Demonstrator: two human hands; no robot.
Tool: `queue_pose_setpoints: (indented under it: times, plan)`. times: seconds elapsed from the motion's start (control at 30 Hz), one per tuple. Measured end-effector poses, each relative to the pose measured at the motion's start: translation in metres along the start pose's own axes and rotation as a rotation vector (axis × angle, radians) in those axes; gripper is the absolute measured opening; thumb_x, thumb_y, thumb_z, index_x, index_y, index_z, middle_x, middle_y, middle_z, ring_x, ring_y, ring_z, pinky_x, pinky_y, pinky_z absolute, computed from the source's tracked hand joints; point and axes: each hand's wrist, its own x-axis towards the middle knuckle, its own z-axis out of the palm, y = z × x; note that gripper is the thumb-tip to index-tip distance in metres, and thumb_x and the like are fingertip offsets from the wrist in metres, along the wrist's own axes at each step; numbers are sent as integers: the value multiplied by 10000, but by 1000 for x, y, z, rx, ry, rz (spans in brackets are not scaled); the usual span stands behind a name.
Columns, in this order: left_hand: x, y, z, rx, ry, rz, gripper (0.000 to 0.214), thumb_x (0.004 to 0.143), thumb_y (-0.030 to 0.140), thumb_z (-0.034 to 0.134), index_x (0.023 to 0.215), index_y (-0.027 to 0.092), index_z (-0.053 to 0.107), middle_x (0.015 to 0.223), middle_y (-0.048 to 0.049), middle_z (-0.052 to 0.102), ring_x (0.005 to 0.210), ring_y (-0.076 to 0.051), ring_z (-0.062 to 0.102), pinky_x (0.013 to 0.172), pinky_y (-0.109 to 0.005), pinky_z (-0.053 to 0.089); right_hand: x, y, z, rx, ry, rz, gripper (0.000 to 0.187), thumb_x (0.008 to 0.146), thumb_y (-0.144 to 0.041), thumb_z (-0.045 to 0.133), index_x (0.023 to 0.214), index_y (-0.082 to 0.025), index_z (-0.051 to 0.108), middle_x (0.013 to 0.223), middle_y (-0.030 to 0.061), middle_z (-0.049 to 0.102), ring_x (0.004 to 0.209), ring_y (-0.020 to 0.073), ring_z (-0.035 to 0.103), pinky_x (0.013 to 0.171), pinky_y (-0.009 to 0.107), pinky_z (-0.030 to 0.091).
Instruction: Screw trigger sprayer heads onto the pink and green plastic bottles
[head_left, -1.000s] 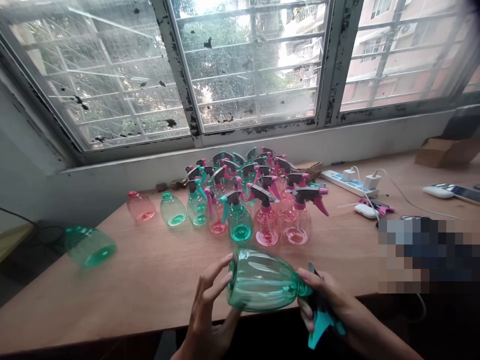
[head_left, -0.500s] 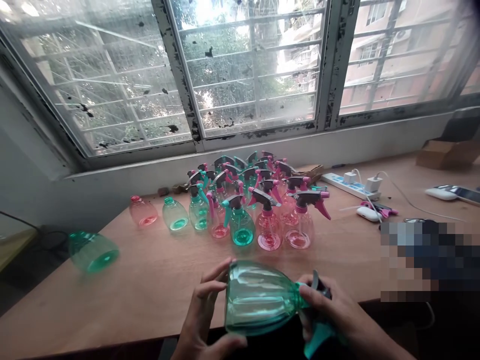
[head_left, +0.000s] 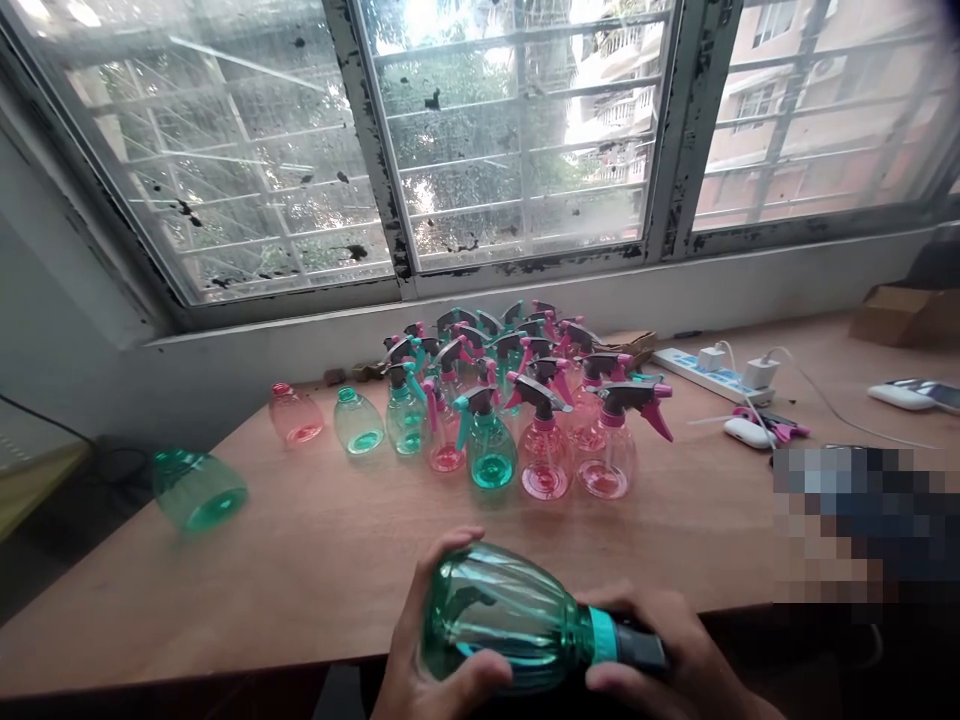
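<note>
A clear green spray bottle (head_left: 502,615) lies sideways between my hands, in front of the table edge. My left hand (head_left: 420,640) is wrapped round its broad base end, the thumb pressed on the near side. At the neck end, my right hand (head_left: 675,640) grips the spray head (head_left: 634,645), which has a teal collar and a dark grey body; the collar sits against the bottle neck. The trigger is hidden by my right hand. Beyond stands a cluster of pink and green spray bottles (head_left: 491,455) with spray heads on.
Three bottles without spray heads stand at left: a pink one (head_left: 296,415), a light green one (head_left: 358,422) and a darker green one (head_left: 199,490) near the table's left edge. A power strip (head_left: 712,378), white case (head_left: 748,433) and cardboard box (head_left: 904,312) lie right. A blurred-out person is at far right.
My left hand has closed round the bottle's base, its fingers having been spread before. The bottle and spray head have rolled about their length, and the trigger has turned out of sight.
</note>
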Motion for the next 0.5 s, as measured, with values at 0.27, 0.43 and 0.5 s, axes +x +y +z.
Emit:
queue_pose_setpoints:
  times: [0.27,0.43,0.5]
  plan:
    - [-10,-1,12,249,121,495,583,829,527,772,1290,433,428,1391,-113,413,1273,-397,537,871,-504,618,0,-11,7,610,-66,435,432,824,-610,750,929,-191,745,588,36,735,574,213,693,583,282,515]
    - [-4,-4,-6,353,-34,472,790,753,604,810,1387,430,372,1454,-115,450,1335,-381,539,978,-489,580,9,-24,-8,387,-141,440,343,883,-559,713,968,-227,732,694,31,743,630,214,682,604,283,511]
    - [1,1,-18,597,-92,448,951,691,577,873,1469,384,361,1425,-137,533,1366,-424,512,1075,-551,495,13,-34,-17,282,-172,406,327,883,-538,725,1079,-277,713,789,30,760,721,246,705,654,303,533]
